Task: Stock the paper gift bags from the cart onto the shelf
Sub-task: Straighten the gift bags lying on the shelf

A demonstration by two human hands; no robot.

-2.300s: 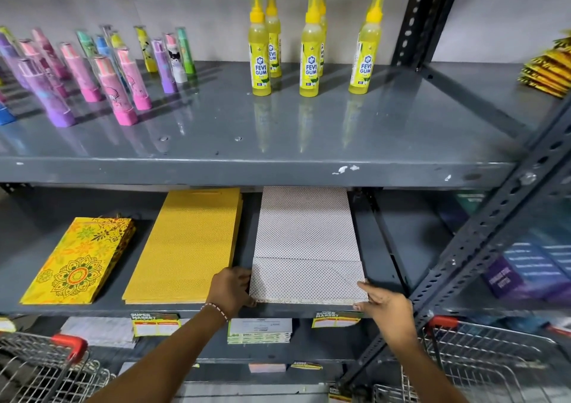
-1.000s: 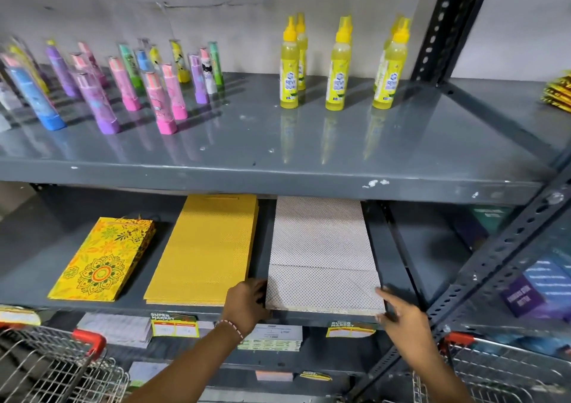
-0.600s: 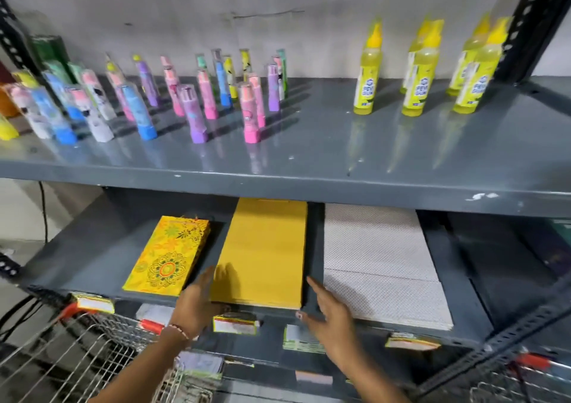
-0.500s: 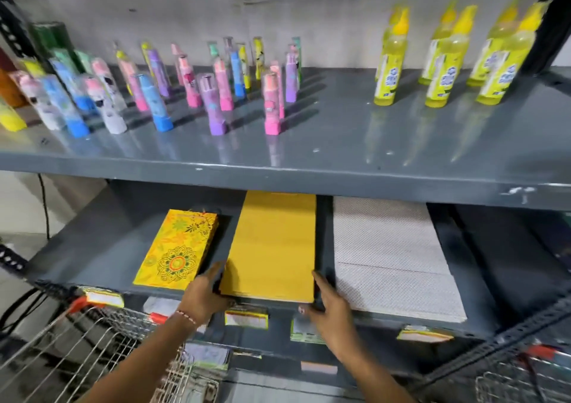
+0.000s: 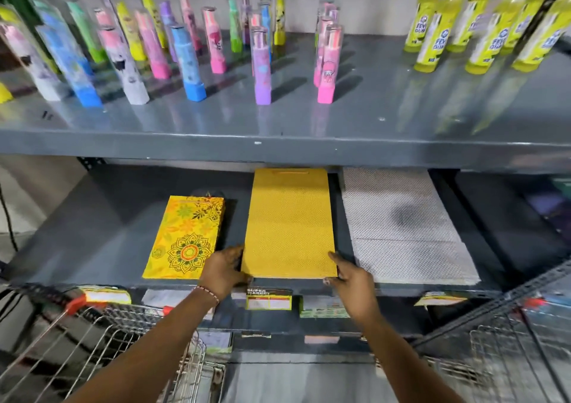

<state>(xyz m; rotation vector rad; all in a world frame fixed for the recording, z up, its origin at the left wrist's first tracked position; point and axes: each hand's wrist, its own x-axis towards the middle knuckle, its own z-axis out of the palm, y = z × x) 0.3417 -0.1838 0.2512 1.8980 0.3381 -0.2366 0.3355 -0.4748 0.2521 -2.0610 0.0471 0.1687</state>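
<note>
Low in the frame, a wire cart [image 5: 102, 331] sits under your forearms. Above it, your left hand [image 5: 223, 271] and right hand [image 5: 352, 276] press open fingers against the near corners of the plain yellow bag stack [image 5: 289, 226] on the lower shelf [image 5: 92, 235], gripping nothing. Push unevenly and the stack may fan or skew toward the floral bags [image 5: 185, 235] or white dotted bags [image 5: 401, 226]. Farther up, glue bottles [image 5: 482, 28] stand clear.

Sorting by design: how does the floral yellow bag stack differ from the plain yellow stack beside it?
The floral stack has mandala and flower prints; the plain stack shows only a fine weave pattern. The floral stack is shorter and lies untouched, while both the left hand and right hand flank the plain stack's front corners. Both lie flat on the lower shelf.
</note>
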